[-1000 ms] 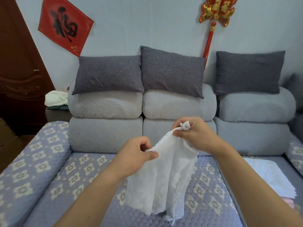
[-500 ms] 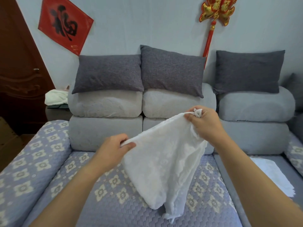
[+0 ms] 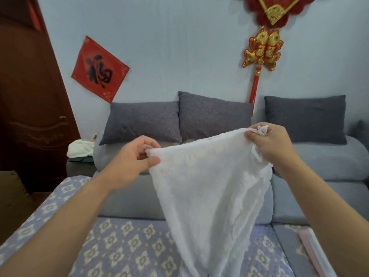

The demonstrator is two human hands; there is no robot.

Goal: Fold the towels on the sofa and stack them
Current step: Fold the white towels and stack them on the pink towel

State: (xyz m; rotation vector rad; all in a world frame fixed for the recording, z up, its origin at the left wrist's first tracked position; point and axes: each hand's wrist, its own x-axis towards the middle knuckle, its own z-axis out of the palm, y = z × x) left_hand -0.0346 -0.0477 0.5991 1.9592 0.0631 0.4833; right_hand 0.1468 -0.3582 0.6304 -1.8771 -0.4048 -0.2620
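Both hands, left hand point(image 3: 132, 156) and right hand point(image 3: 273, 141), pinch white towel point(image 3: 207, 188) corners; towel bottom cut off.

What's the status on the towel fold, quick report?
Left hand and right hand each pinch a top corner of the white towel. Towel hangs unfolded above the sofa seat. Nothing in the way.

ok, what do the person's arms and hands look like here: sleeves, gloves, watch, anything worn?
Both forearms are bare up to the frame edge: no sleeves in view. The left hand and the right hand wear no gloves, and no rings, watch or wristband show on the visible sides. No markings or tape on the fingers. The nails that show look short and unpainted.
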